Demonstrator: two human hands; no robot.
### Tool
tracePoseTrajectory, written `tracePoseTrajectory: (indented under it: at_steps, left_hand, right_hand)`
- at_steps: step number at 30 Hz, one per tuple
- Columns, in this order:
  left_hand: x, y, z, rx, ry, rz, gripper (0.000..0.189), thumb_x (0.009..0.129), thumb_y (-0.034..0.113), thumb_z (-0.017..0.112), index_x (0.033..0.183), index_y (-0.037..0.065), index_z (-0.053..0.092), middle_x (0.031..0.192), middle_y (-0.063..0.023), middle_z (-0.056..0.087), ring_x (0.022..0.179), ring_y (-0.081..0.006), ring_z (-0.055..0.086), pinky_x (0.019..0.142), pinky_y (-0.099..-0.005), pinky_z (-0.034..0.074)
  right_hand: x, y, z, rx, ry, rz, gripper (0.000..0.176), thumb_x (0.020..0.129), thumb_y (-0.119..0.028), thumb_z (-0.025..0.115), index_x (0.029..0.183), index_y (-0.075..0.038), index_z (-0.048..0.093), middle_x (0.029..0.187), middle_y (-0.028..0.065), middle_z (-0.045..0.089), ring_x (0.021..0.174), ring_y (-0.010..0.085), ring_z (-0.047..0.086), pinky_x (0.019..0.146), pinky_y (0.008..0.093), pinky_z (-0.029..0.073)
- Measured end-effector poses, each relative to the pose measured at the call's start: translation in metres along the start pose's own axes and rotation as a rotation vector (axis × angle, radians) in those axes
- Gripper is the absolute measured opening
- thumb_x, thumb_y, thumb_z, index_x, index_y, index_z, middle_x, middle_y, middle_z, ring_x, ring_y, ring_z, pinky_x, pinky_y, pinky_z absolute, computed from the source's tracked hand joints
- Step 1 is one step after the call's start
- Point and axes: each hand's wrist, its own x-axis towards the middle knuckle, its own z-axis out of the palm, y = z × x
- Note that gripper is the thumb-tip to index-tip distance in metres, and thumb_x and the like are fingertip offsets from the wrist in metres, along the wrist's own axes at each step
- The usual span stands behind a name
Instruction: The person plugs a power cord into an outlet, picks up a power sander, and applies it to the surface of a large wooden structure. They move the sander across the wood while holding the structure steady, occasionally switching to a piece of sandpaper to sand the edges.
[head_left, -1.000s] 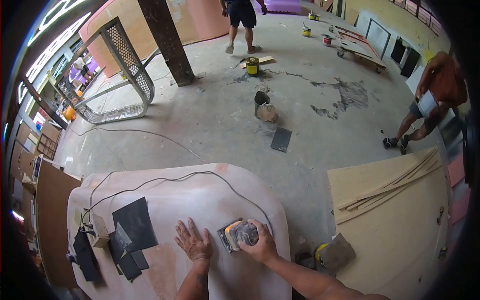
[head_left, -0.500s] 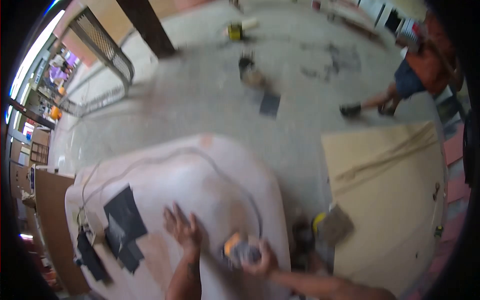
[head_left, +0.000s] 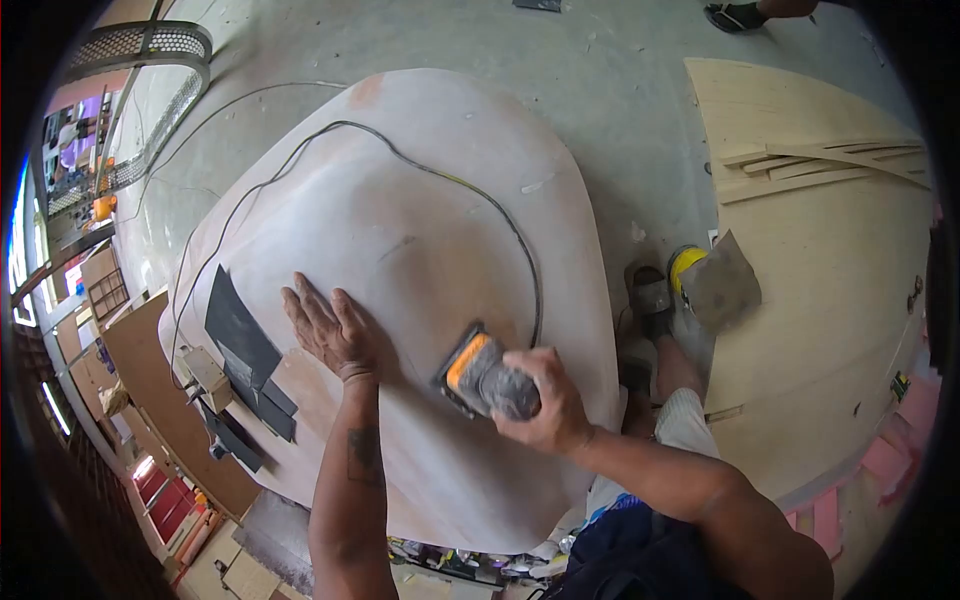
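Observation:
A dusty electric sander point(head_left: 490, 375), black with an orange band, rests on a large, pale, curved panel point(head_left: 330, 220). Wrapped round its body is my right hand point(head_left: 548, 405). My left hand point(head_left: 330, 328) lies flat on the panel to the left, fingers spread, holding nothing. From the sander a dark power cord point(head_left: 460, 182) loops over the panel's far part and down its left side. Dark sheets of sandpaper point(head_left: 240, 330) lie left of my left hand, beside a small beige box point(head_left: 205, 378) with cords.
Right of the panel, a plywood sheet point(head_left: 800, 300) carries thin wooden strips point(head_left: 820, 165). A yellow round object point(head_left: 688, 268) sits under a grey-brown square sheet point(head_left: 722, 283) near my foot point(head_left: 652, 300). Another person's foot point(head_left: 735, 17) shows at the top right. A metal mesh frame point(head_left: 150, 45) stands upper left.
My view has tilted down and steadied, so the panel sits higher in the picture. The sander stays in my right hand on the panel. The other person is mostly out of view.

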Motion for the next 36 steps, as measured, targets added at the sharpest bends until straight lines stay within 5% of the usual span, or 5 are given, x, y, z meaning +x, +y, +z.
tracePoseTrajectory:
  at_steps: [12, 23, 28, 32, 36]
  left_hand:
    - [0.002, 0.006, -0.001, -0.028, 0.036, 0.066, 0.067, 0.107, 0.049, 0.048, 0.162, 0.010, 0.044, 0.166, -0.0247, 0.038, 0.156, -0.0396, 0.033, 0.127, -0.0504, 0.023]
    - [0.002, 0.005, -0.001, -0.037, 0.042, 0.084, 0.065, 0.107, 0.045, 0.048, 0.161, 0.009, 0.044, 0.166, -0.0270, 0.038, 0.156, -0.0404, 0.033, 0.126, -0.0511, 0.025]
    - [0.001, 0.005, 0.000, -0.035, 0.048, 0.087, 0.066, 0.107, 0.044, 0.049, 0.161, 0.007, 0.044, 0.165, -0.0268, 0.040, 0.155, -0.0407, 0.034, 0.126, -0.0511, 0.026]
    - [0.001, 0.010, -0.002, -0.020, 0.033, 0.074, 0.066, 0.108, 0.048, 0.048, 0.162, 0.008, 0.043, 0.166, -0.0241, 0.038, 0.157, -0.0382, 0.032, 0.127, -0.0476, 0.026]
    - [0.001, 0.007, -0.001, -0.006, 0.036, 0.067, 0.067, 0.108, 0.048, 0.048, 0.162, 0.008, 0.043, 0.166, -0.0247, 0.038, 0.157, -0.0386, 0.032, 0.127, -0.0482, 0.026]
  right_hand:
    - [0.189, 0.015, -0.010, 0.018, 0.121, -0.026, 0.075, 0.073, -0.021, 0.087, 0.141, -0.015, 0.055, 0.122, 0.0171, 0.064, 0.109, 0.0350, 0.067, 0.093, 0.0439, 0.057]
    - [0.002, 0.018, -0.008, 0.092, -0.072, 0.164, 0.078, 0.072, -0.013, 0.089, 0.142, -0.014, 0.052, 0.136, 0.0151, 0.057, 0.121, 0.0373, 0.062, 0.103, 0.0447, 0.054]
    - [0.097, 0.019, -0.009, 0.015, 0.066, -0.066, 0.077, 0.072, -0.014, 0.088, 0.141, -0.014, 0.053, 0.128, 0.0182, 0.061, 0.117, 0.0390, 0.064, 0.102, 0.0455, 0.054]
    - [0.190, 0.012, -0.011, -0.022, 0.099, 0.029, 0.077, 0.073, -0.019, 0.087, 0.141, -0.014, 0.053, 0.125, 0.0194, 0.064, 0.117, 0.0391, 0.064, 0.099, 0.0461, 0.055]
    - [0.181, 0.017, -0.015, 0.036, 0.070, 0.057, 0.075, 0.074, -0.019, 0.086, 0.140, -0.014, 0.053, 0.125, 0.0189, 0.064, 0.117, 0.0381, 0.064, 0.099, 0.0460, 0.055]
